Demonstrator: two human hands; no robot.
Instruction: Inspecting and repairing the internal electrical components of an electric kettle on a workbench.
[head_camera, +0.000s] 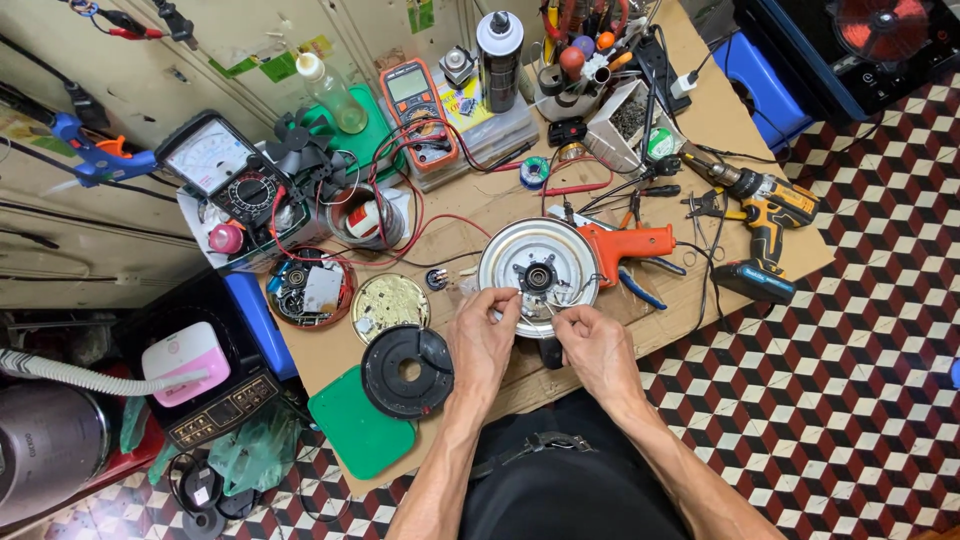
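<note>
An upturned metal kettle base (535, 262) with an orange handle (628, 243) lies in the middle of the cardboard-covered bench (700, 120). My left hand (480, 342) pinches at its near rim, fingers closed on a thin wire or small part. My right hand (598, 345) pinches a thin wire just right of it, at the rim's near edge. What exactly sits between the fingers is too small to tell. A black round plastic cover (405, 370) and a green lid (355, 428) lie to the left of my left hand.
Two multimeters (215, 165) (418, 110) with red leads sit at the back left. A cordless drill (765, 215), pliers, solder reel and a tool cup crowd the back right. Small round dishes of parts (310, 288) lie left. Checkered floor lies to the right.
</note>
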